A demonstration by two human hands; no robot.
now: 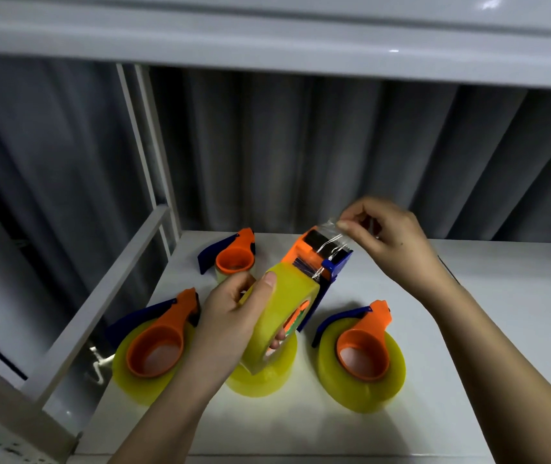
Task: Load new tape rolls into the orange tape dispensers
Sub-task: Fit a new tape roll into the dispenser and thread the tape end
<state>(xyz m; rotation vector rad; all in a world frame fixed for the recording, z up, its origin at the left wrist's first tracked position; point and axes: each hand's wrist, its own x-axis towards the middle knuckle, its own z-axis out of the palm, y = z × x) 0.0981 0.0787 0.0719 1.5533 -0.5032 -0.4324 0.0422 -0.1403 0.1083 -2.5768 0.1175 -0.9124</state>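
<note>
Hands up over shelf (468, 296): left hand (230, 316) grips yellow roll (277, 316) w/ orange dispenser (317, 259) at centre; right hand (391, 239) at 1 o'clock pinches clear tape end (334, 236). Loaded dispensers at 7 (153, 343), 4 (364, 349), 11 (233, 256).

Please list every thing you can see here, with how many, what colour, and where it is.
dispensers: four, orange and blue; three lie on the table, one is held up at the centre
rolls: yellow; one in each dispenser, though the far one is mostly hidden, plus one loose roll under the held one
tape end: one, clear, pulled over the held dispenser's front
table: one, white
rack: one, white, left side
left hand: grips the held roll
right hand: pinches the tape end
</note>
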